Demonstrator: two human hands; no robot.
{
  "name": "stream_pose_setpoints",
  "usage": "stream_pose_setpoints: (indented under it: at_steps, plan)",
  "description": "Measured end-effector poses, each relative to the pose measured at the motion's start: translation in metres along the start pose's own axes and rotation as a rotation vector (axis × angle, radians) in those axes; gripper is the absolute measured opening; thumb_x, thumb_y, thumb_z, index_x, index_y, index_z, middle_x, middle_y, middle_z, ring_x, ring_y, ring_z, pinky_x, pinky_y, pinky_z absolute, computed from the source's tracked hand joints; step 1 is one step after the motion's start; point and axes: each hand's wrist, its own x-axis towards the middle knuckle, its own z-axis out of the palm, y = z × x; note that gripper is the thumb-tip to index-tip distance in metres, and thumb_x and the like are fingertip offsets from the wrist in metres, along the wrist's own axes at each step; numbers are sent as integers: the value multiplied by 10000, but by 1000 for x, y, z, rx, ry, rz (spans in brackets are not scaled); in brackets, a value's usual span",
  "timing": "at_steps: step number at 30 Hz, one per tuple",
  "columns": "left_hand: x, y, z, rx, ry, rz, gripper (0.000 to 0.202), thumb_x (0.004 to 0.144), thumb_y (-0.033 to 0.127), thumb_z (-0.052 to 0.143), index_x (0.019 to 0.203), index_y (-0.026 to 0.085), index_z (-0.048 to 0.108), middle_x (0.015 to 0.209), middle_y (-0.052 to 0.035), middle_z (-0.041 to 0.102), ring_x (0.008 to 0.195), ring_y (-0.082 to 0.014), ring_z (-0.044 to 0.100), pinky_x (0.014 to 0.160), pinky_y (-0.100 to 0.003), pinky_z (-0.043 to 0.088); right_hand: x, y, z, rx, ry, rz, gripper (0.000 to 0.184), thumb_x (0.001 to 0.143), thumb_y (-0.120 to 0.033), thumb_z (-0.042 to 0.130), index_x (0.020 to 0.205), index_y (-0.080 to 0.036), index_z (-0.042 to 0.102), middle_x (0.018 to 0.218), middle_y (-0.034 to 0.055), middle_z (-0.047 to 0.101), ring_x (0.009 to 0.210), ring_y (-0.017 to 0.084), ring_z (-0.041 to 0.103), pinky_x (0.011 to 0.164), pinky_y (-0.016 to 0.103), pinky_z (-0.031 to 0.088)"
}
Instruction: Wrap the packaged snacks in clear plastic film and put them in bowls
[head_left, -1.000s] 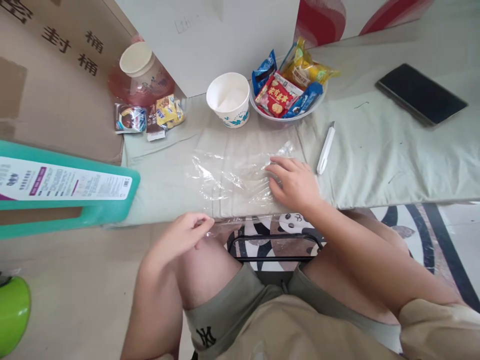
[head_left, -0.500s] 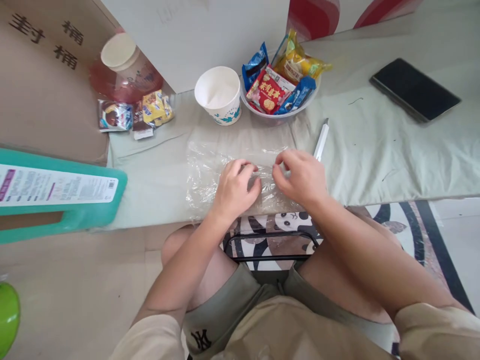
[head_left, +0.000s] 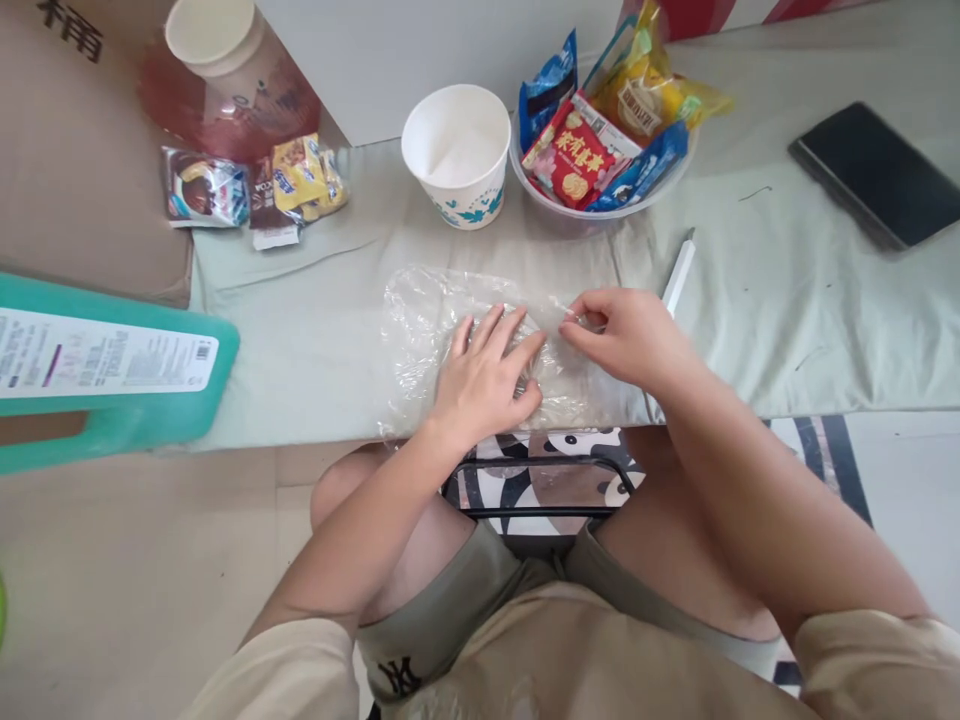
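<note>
A clear plastic bag [head_left: 412,340] lies crinkled on the pale green cloth near its front edge. My left hand [head_left: 487,375] rests on the bag, palm down with fingers spread. Thumb and forefinger of my right hand [head_left: 619,335] pinch the bag's right part. Just beyond that hand, a white utility knife [head_left: 680,272] lies on the cloth. Behind the bag stands a white paper cup [head_left: 469,190] with a teal leaf print. To its right, a clear bowl [head_left: 570,218] holds several wrapped snacks, among them a red packet [head_left: 574,155].
A black phone [head_left: 877,170] lies at the right. At the left are small snack packets [head_left: 206,187], a lidded-looking tall cup [head_left: 217,50], a cardboard box [head_left: 90,180] and a teal container [head_left: 165,425]. A white panel [head_left: 375,60] stands behind.
My left hand has flattened, its fingers spreading over the bag. The right hand has drawn slightly away to the right with closed fingertips. The camera view has shifted and come closer.
</note>
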Motion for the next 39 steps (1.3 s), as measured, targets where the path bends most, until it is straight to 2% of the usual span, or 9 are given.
stream_pose_setpoints:
  at_steps: [2,5,11,17,22,25,29,33,39]
  plan:
    - [-1,0,1,-2,0,11,559,890,289,602,1447,233,595,1635,-146,480,1551,-383,394,1281,-614,254,3,2,-2,124,15,4,135,776,-273,632,701,-220,533,714,28,649,672,186,602,639,322,427]
    - [-1,0,3,4,9,20,566,878,284,612,1442,238,602,1631,-145,486,1549,-384,398,1274,-615,261,8,3,-2,410,-5,97,179,773,-222,617,763,-243,440,766,26,699,651,187,658,577,301,449]
    - [-2,-1,4,10,26,29,543,890,286,595,1428,218,617,1613,-155,505,1538,-386,413,1268,-616,268,17,5,-4,702,43,301,190,777,-133,615,934,-234,578,789,27,728,674,194,726,570,301,541]
    - [0,-1,2,4,12,31,539,887,273,602,1424,226,618,1620,-150,498,1539,-385,410,1268,-615,272,17,16,-5,796,157,260,115,812,-129,652,882,-219,660,816,41,735,711,179,721,622,335,600]
    - [0,-2,3,1,10,32,542,894,271,596,1434,223,613,1618,-146,500,1543,-386,403,1279,-615,257,14,10,-16,861,279,358,118,862,-102,614,868,-218,633,849,19,724,659,117,672,664,302,603]
    - [0,-1,2,16,10,31,541,894,276,595,1431,221,617,1611,-144,509,1541,-383,408,1278,-614,264,10,7,-21,888,153,457,42,912,-188,618,940,-218,624,839,25,719,673,130,686,623,278,573]
    - [1,0,0,34,-9,19,545,895,292,599,1437,232,614,1616,-130,507,1543,-373,410,1280,-607,268,7,12,-19,771,-39,354,271,787,-193,752,1027,-229,629,757,4,666,657,157,655,613,298,542]
    - [1,1,0,39,-13,16,541,896,297,605,1434,235,615,1620,-124,502,1545,-371,408,1285,-602,264,13,17,-15,695,0,232,364,641,-26,689,934,-231,621,758,-25,566,628,117,542,579,273,460]
    - [1,-1,2,38,7,34,524,908,306,599,1427,232,619,1609,-131,513,1535,-373,419,1278,-604,273,20,16,-21,681,23,230,406,584,5,610,920,-224,617,788,-27,487,648,94,438,556,239,349]
